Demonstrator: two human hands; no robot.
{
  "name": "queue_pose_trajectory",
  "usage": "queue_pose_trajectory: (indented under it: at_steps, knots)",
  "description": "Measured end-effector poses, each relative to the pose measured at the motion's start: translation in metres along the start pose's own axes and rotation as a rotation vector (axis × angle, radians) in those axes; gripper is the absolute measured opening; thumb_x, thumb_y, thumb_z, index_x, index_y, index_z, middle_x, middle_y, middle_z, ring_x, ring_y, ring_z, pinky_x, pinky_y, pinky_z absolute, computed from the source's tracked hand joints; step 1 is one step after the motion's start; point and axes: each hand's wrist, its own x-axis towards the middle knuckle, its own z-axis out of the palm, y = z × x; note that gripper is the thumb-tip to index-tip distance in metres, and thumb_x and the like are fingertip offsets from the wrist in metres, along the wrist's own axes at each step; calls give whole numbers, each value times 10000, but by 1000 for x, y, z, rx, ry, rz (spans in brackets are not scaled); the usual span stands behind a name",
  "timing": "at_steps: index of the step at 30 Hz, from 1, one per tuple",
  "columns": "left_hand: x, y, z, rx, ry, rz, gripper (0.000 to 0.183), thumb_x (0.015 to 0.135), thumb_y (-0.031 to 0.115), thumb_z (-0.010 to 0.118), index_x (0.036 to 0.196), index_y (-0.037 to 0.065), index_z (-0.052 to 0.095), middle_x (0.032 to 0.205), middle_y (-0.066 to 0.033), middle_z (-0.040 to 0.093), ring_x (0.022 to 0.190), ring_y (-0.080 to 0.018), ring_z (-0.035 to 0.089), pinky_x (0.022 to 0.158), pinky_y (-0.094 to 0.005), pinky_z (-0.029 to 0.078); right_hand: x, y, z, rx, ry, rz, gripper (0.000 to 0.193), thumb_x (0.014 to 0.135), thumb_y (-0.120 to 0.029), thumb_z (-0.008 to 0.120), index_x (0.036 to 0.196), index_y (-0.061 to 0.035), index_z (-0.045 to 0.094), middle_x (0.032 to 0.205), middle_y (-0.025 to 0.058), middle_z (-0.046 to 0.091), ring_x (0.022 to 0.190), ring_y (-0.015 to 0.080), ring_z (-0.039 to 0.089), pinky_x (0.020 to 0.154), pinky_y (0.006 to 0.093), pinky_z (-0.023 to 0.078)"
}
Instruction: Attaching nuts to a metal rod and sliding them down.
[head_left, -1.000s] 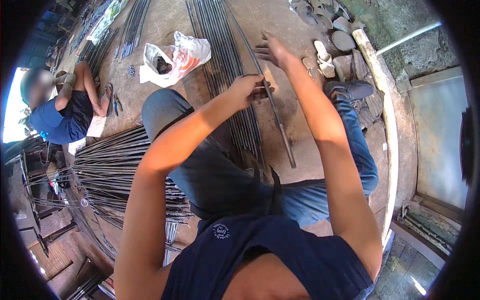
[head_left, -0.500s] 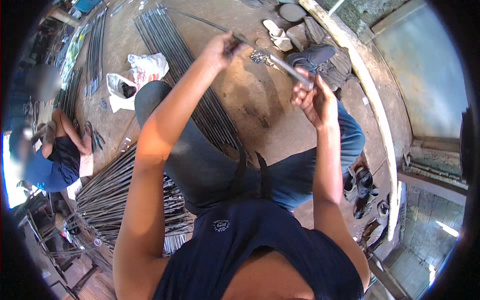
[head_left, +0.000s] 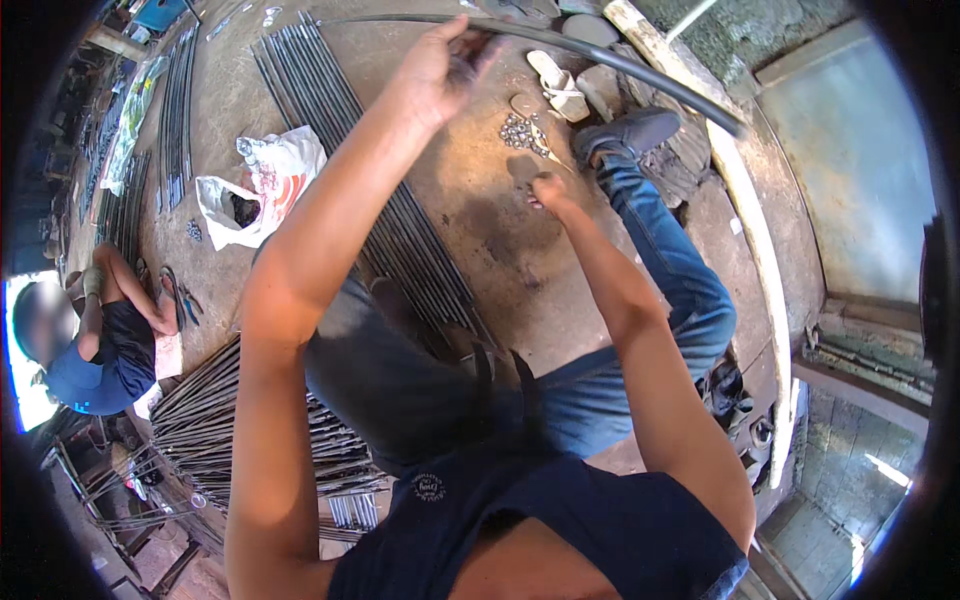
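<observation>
A long dark metal rod (head_left: 640,72) runs across the top of the head view, one end reaching out to the right. My left hand (head_left: 445,72) is closed round it, with blackened fingers. Lower down, my right hand (head_left: 547,192) hovers over or rests on the floor; its fingers are curled together, and whatever they may hold is too small to make out. Just beyond it lies a pile of small shiny metal pieces, which look like nuts (head_left: 520,130). A row of dark rods (head_left: 420,245) lies on the floor between my left arm and my legs.
At left, a white sack (head_left: 232,222) stands open beside more rods (head_left: 177,120). A heap of rods (head_left: 235,405) lies by my left elbow. A co-worker (head_left: 105,345) sits far left. Pale sandals (head_left: 557,85) and a long wooden pole (head_left: 752,225) are on the right.
My right hand has let go of the rod's end and dropped toward the small metal pieces. My left hand has lifted the rod farther away, and its free end now reaches farther right.
</observation>
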Motion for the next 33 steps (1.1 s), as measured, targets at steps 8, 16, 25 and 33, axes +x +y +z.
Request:
queue_pose_trajectory:
  at_steps: [8, 16, 25, 33]
  knots:
    - [6, 9, 34, -145, 35, -284, 226, 1006, 162, 518, 1052, -56, 555, 997, -156, 639, 898, -234, 690, 715, -252, 634, 53, -106, 75, -906, 184, -305, 813, 789, -310, 689, 1492, -172, 302, 1542, 211, 283, 1378, 392, 374, 1077, 468, 419]
    - [18, 8, 35, -113, -141, -274, 197, 1006, 169, 523, 1046, -23, 540, 993, -138, 642, 916, -201, 672, 819, -249, 602, 88, -78, 71, -1112, 360, -374, 592, 881, -283, 618, 1435, -208, 422, 1512, 101, 309, 1408, 403, 267, 1101, 496, 356]
    - [9, 15, 21, -89, -31, -243, 187, 987, 138, 542, 1032, -43, 547, 1014, -150, 650, 881, -215, 688, 743, -254, 623, 2, 22, 93, -776, 299, -658, 384, 902, -174, 601, 1268, -65, 569, 1364, 164, 468, 1286, 414, 386, 1083, 495, 363]
    - [-7, -15, -16, 94, -35, -192, 163, 949, 203, 615, 964, 41, 623, 963, -73, 671, 917, -195, 629, 855, -303, 523, -34, 54, 48, -501, 406, -838, 432, 800, -91, 667, 1226, -66, 605, 1250, 191, 558, 1196, 376, 508, 1014, 439, 446]
